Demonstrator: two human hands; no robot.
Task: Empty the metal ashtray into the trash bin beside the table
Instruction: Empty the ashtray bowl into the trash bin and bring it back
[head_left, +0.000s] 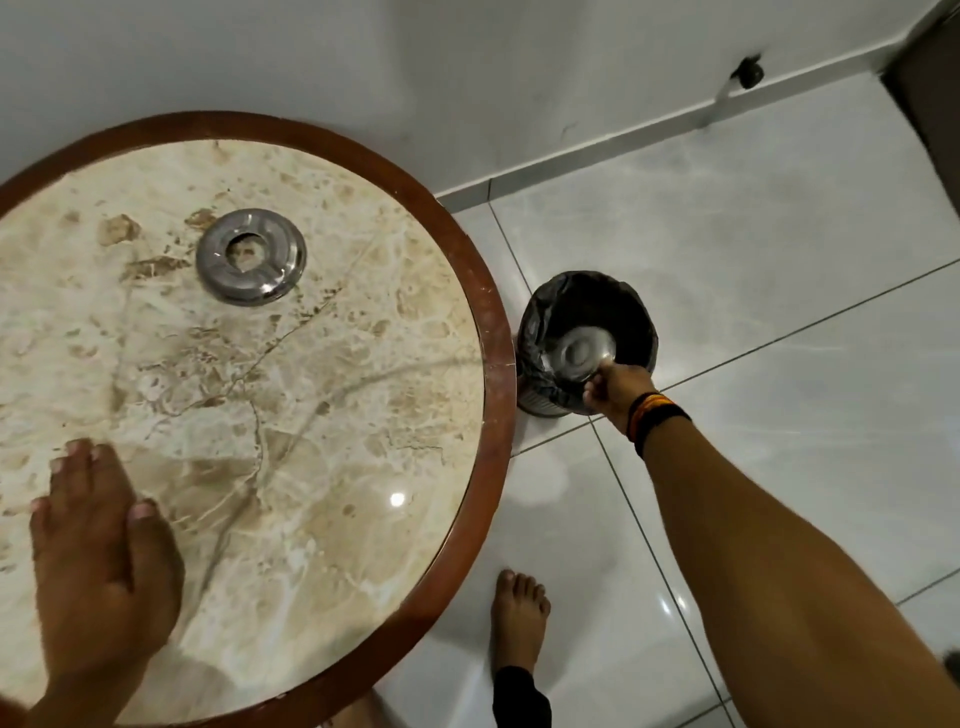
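Note:
My right hand (613, 389) grips the metal ashtray bowl (579, 354) by its rim and holds it turned bottom-up over the mouth of the trash bin (540, 312), a small round bin with a black liner on the floor beside the table. The ashtray's ring-shaped metal lid (251, 262) lies flat on the round marble table (457, 467), toward the far side. My left hand (101, 551) rests flat on the tabletop near its front left, fingers spread, holding nothing.
The table has a brown wooden rim that nearly touches the bin. Glossy white floor tiles run to a white wall and baseboard behind. My bare foot (519, 618) stands on the floor just right of the table. A dark door edge (930, 104) is at top right.

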